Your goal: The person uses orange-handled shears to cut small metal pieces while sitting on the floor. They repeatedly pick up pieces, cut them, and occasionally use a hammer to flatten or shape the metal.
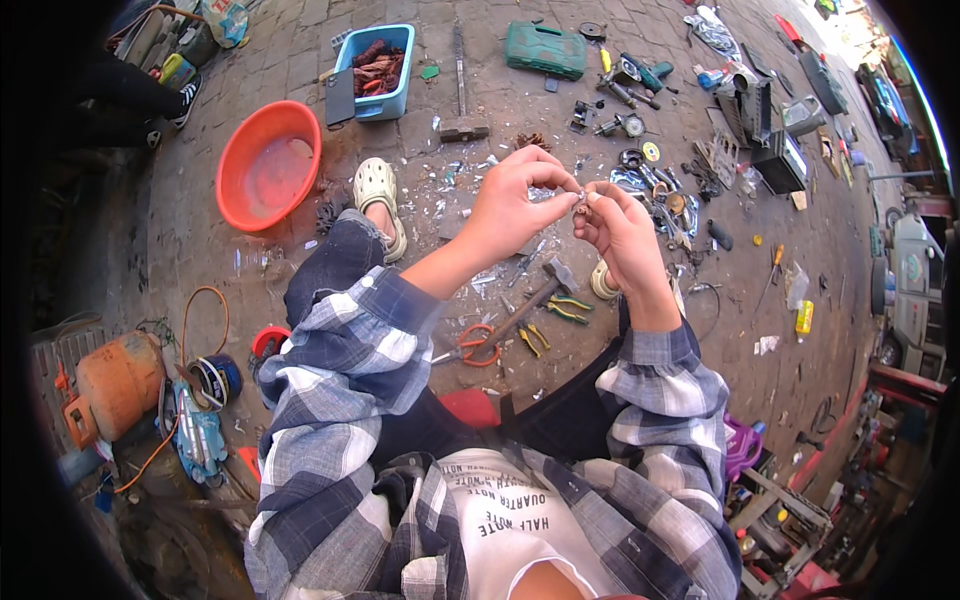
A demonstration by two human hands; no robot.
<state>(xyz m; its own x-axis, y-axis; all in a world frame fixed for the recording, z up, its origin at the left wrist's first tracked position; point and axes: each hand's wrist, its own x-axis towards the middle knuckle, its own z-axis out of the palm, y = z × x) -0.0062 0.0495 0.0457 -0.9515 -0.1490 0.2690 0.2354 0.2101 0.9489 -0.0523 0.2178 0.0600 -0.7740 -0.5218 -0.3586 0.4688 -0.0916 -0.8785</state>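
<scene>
Left hand (513, 205) and right hand (622, 228) pinch a small brownish fragment (581, 207) between closed fingers | above the middle of the paved floor (175, 240) | light, steady, opposed grips should work best

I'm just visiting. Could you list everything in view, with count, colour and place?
Small piece: one, brownish, centre
Basin: one, orange-red, upper left
Tub: one, blue, top left, holding reddish-brown pieces
Tool case: one, green, top centre
Hammers: two, dark-headed, one top centre, one centre
Pliers: two pairs, yellowish handles, centre
Scissors: one, orange handles, left of the pliers
Gas cylinder: one, orange, lower left
Metal parts: many, mostly grey, upper right; too jumbled to count
Vehicle: one, whitish, far right
Bystander's legs: two, dark-clad, upper left
Clogs: two, cream, on the wearer's feet
Left grip: one, bare, pinching the small piece
Right grip: one, bare, likewise
</scene>
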